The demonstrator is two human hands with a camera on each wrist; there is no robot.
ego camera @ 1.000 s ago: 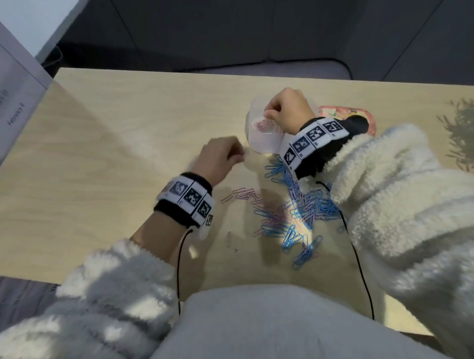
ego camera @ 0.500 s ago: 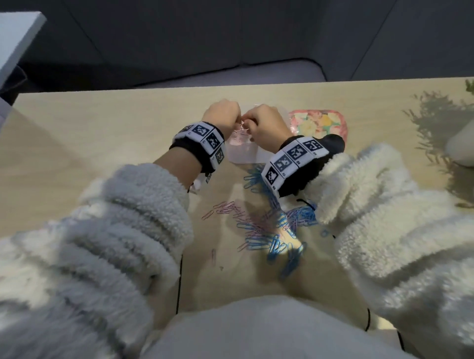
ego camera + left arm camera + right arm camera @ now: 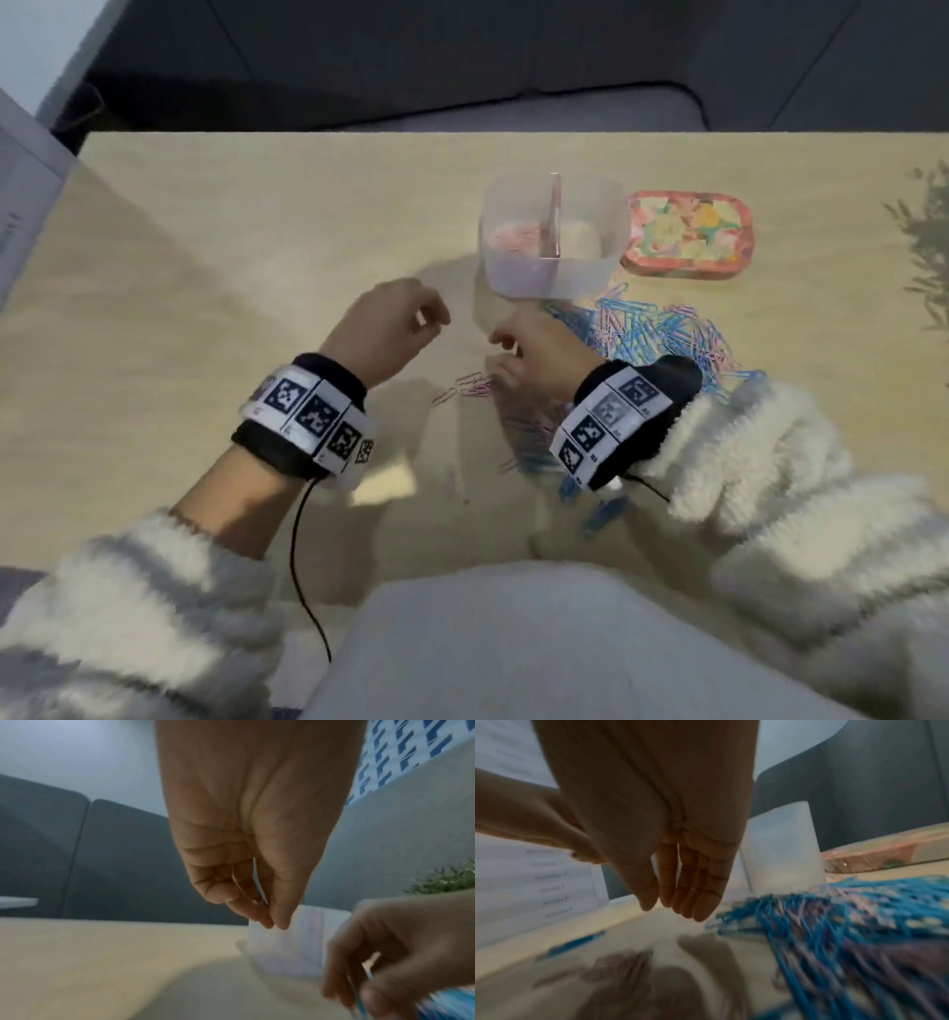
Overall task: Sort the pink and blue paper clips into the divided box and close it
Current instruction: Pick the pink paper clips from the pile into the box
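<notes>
The clear divided box (image 3: 590,272) stands open at the table's far middle, with pink clips (image 3: 513,237) in its left compartment. Its flowered lid (image 3: 688,234) lies just right of it. A mixed pile of blue and pink paper clips (image 3: 647,329) spreads in front of the box and runs under my right wrist. A few pink clips (image 3: 467,385) lie apart to the left of the pile. My left hand (image 3: 436,318) hovers left of the box, fingertips (image 3: 264,923) curled against the thumb, nothing visible between them. My right hand (image 3: 500,349) hangs over the pink clips, fingers (image 3: 700,902) nearly straight and empty.
A printed sheet (image 3: 20,195) leans at the table's left edge. A plant (image 3: 447,882) stands off to the right and casts a shadow (image 3: 924,246) on the wood. A thin cable (image 3: 303,565) trails from my left wrist band. Bare wood lies to the left.
Both hands were together over the box's left compartment half a second ago. They have pulled back toward me, and the box now stands uncovered.
</notes>
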